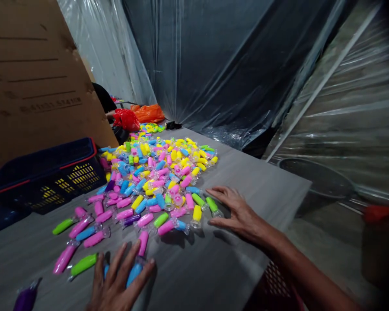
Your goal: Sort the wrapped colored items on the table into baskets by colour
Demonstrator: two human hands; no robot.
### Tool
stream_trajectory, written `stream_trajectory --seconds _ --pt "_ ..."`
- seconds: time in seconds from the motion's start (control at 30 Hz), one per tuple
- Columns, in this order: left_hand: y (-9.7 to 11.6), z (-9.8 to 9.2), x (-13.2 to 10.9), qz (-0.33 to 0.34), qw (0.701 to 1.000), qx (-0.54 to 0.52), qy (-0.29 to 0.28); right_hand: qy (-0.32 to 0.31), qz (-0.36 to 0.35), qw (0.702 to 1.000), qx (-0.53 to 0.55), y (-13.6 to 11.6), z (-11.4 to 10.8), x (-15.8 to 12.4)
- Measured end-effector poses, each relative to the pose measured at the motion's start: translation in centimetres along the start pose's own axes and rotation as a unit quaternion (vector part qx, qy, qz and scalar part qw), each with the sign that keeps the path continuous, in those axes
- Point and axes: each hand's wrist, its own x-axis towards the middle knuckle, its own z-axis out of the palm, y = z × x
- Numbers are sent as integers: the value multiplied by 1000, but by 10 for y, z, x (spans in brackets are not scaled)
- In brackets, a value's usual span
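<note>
A large heap of small tube-shaped pieces (155, 183) in pink, yellow, blue, green and purple, with clear wrapping at their ends, spreads over the grey table (243, 172). My left hand (118, 280) is low in the head view, fingers spread over the tabletop. A blue piece (134, 275) shows between its fingers; whether they press on it I cannot tell. Just left of it lies a green piece (84, 264). On the heap's right edge, my right hand (235, 211) has its thumb and fingers apart around a green piece (212, 204), with no visible grip on it.
A dark blue basket (68, 177) with a red rim stands at the left, before a tall cardboard box (35, 73). Red and orange bags (147, 113) lie at the far end, near a partly hidden person (104, 97). Plastic sheeting (207, 65) hangs behind; a crate (275, 285) sits below the table edge.
</note>
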Motion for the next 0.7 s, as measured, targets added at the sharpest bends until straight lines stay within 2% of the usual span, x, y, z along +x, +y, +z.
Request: stream_trajectory --seconds 0.17,0.33,0.43,0.6,0.7 --pt "-11 -13 17 -23 992 126 -1 -27 -1 999 -34 -2 15 0" --pt "-1 -18 39 -57 990 129 22 -23 -48 998 -26 -15 21 0" --pt "13 -22 74 -17 992 115 43 -30 -69 997 -15 -24 23 2" --pt "27 -13 144 49 995 88 25 -35 -75 997 -9 -30 28 5" --pt "26 -6 159 52 996 73 -5 -31 -75 997 2 -29 28 5"
